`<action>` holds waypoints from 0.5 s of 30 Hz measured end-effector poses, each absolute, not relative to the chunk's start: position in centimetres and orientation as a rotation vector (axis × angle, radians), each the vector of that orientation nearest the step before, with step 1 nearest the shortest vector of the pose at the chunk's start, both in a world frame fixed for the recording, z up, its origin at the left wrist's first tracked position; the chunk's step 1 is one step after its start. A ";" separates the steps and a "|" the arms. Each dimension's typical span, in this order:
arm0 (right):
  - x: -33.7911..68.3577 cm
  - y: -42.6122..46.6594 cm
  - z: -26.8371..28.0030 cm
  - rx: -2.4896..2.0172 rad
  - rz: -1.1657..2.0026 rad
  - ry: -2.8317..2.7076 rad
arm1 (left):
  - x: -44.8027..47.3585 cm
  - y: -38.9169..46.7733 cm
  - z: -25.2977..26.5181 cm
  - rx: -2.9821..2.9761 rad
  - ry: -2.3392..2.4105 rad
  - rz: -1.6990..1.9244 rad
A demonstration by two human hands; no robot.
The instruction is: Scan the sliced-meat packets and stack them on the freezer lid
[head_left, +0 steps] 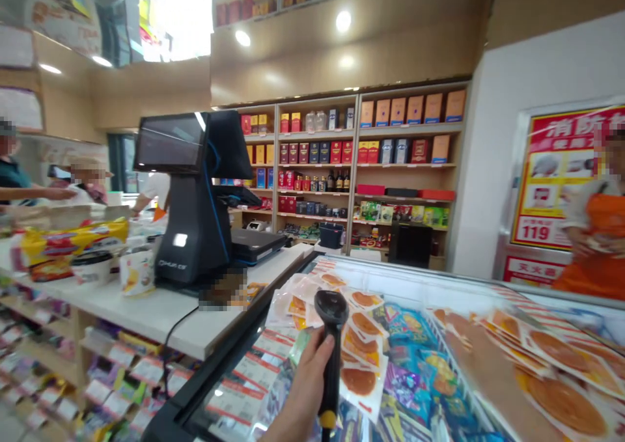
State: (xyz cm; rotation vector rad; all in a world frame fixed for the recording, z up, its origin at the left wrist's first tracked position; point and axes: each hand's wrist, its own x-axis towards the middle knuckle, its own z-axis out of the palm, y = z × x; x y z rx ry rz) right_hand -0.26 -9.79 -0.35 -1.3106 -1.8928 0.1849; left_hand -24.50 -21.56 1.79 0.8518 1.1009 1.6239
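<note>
My left hand (308,377) comes up from the bottom edge, wrapped around the black handle of a handheld barcode scanner (333,312). My thumb lies along the handle, and the scanner's head points up and away from me. Below and behind it is a chest freezer (195,403) with a glass top. White packets with round brown pictures (359,380) show beside the scanner, and blue packets (407,325) lie to their right. My right hand is out of view.
A dark checkout terminal (193,221) stands on the white counter (215,334), near paper cups (137,269) and a yellow snack bag (73,240). Shelves of boxes and bottles (317,152) line the back wall. A person in an orange apron (603,234) stands right; other people are at left.
</note>
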 end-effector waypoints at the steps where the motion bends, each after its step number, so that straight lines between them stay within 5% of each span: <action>1: -1.8 -11.0 0.0 -1.291 0.294 -1.874 | -24.7 -21.3 1.4 0.848 1.139 1.642; 6: -14.0 -16.2 0.8 -0.785 1.150 -1.696 | -25.7 -19.3 -1.2 0.951 1.218 1.718; 15: -14.9 -15.3 1.3 -0.726 1.446 -1.192 | -26.5 -15.8 -2.3 1.412 1.274 1.503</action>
